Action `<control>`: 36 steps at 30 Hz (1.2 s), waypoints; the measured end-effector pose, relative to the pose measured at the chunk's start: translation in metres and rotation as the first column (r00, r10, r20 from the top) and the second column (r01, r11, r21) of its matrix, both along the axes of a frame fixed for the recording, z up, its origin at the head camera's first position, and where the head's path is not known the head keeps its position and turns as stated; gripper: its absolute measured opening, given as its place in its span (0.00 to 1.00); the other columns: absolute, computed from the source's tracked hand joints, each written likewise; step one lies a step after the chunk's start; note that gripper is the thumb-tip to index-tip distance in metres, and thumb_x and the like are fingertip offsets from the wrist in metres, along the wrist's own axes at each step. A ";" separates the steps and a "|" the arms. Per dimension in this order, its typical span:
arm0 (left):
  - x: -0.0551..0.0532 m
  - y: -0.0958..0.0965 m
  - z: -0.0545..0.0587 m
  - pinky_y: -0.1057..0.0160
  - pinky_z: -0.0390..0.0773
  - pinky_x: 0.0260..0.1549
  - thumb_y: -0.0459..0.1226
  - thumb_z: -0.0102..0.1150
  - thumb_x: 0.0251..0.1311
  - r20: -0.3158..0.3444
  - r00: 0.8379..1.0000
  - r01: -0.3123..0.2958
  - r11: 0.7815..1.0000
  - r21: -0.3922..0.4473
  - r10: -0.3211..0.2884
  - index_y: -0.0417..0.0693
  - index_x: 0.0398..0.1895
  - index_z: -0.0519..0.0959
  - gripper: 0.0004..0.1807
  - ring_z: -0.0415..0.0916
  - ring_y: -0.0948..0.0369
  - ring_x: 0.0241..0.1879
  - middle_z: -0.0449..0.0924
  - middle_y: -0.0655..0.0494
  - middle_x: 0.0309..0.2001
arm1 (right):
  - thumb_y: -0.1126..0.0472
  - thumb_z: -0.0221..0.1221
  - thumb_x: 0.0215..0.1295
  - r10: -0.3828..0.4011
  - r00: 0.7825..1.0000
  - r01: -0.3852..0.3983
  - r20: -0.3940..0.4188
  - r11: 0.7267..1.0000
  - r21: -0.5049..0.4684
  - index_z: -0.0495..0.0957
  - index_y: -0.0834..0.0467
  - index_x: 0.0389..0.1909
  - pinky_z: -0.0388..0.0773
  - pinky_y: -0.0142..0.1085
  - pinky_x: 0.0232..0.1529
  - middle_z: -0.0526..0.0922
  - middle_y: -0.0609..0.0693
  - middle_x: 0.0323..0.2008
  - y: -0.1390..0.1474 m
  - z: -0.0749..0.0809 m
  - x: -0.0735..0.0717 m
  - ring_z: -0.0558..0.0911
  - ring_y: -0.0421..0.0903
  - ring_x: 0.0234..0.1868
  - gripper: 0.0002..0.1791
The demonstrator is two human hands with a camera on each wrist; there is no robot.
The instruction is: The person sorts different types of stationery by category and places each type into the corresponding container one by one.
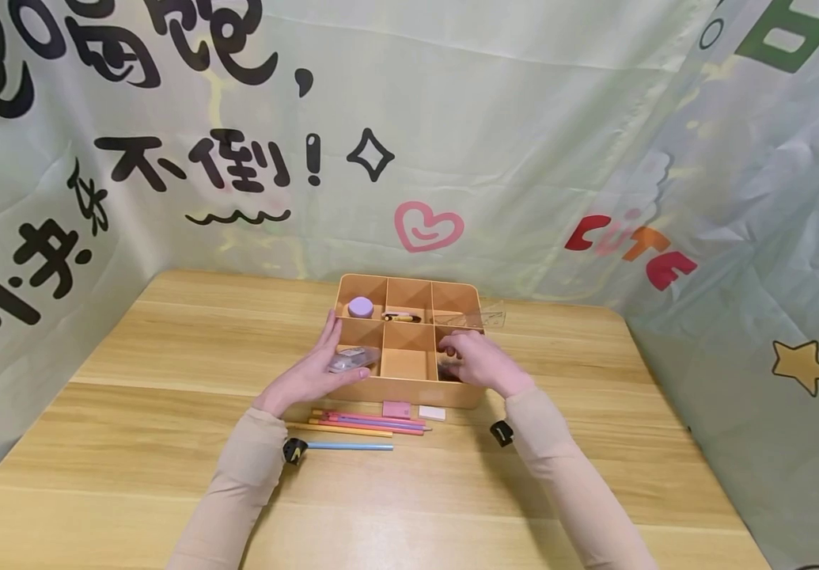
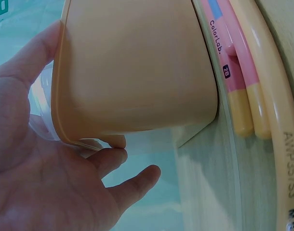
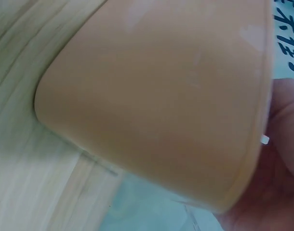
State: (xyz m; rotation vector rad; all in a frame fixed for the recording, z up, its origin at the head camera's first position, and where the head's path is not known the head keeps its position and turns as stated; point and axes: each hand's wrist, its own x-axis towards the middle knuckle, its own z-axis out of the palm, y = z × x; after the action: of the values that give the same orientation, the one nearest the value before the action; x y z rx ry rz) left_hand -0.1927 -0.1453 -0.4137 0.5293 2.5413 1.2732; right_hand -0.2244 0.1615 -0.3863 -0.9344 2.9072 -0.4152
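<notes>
An orange six-compartment organizer box (image 1: 391, 389) stands on the table between both hands. My left hand (image 1: 309, 374) rests at its left front corner with fingers spread, thumb touching the rim. Beside that thumb, a clear plastic packet (image 1: 354, 359) lies in the front left compartment. My right hand (image 1: 483, 362) reaches over the rim into the front right compartment, fingers bent down near dark items (image 1: 448, 369). The box wall (image 3: 156, 96) hides most of those fingers in the right wrist view; I cannot tell whether they grip anything.
A purple-lidded round container (image 1: 361, 307), small dark-and-tan items (image 1: 401, 317) and a clear ruler (image 1: 492, 315) occupy the back compartments. Before the box lie several pencils (image 1: 373, 422), a pink eraser (image 1: 396, 409), a white eraser (image 1: 432, 413) and a blue pencil (image 1: 352, 446).
</notes>
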 end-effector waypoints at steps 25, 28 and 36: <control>0.000 0.001 0.002 0.38 0.45 0.76 0.54 0.62 0.66 0.006 1.000 0.000 1.000 0.013 0.000 0.41 0.80 0.26 0.61 0.32 0.37 0.80 0.09 0.52 0.79 | 0.66 0.65 0.64 -0.052 0.979 -0.013 -0.196 0.948 -0.318 0.84 0.60 0.47 0.83 0.38 0.36 0.87 0.53 0.43 0.021 -0.001 0.056 0.82 0.42 0.36 0.11; 0.000 0.001 0.002 0.37 0.46 0.76 0.54 0.62 0.65 0.004 1.000 0.000 1.000 0.010 0.000 0.42 0.80 0.26 0.61 0.32 0.37 0.80 0.10 0.52 0.79 | 0.67 0.65 0.64 -0.039 0.982 -0.027 -0.184 0.938 -0.344 0.84 0.61 0.47 0.83 0.37 0.34 0.87 0.53 0.43 0.021 -0.001 0.060 0.83 0.43 0.36 0.11; 0.000 0.000 0.001 0.37 0.45 0.76 0.55 0.62 0.65 0.006 1.000 -0.002 1.000 0.005 0.002 0.42 0.80 0.26 0.62 0.32 0.37 0.80 0.09 0.52 0.79 | 0.70 0.66 0.61 0.012 0.981 -0.082 -0.191 0.927 -0.366 0.84 0.60 0.46 0.85 0.34 0.37 0.87 0.51 0.43 0.021 -0.006 0.066 0.87 0.47 0.40 0.11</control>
State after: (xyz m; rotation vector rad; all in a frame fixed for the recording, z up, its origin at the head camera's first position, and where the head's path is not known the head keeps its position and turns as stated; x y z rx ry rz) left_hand -0.1925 -0.1450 -0.4123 0.5235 2.5344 1.2808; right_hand -0.1587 0.1822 -0.3918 -1.1422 3.0212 -0.9545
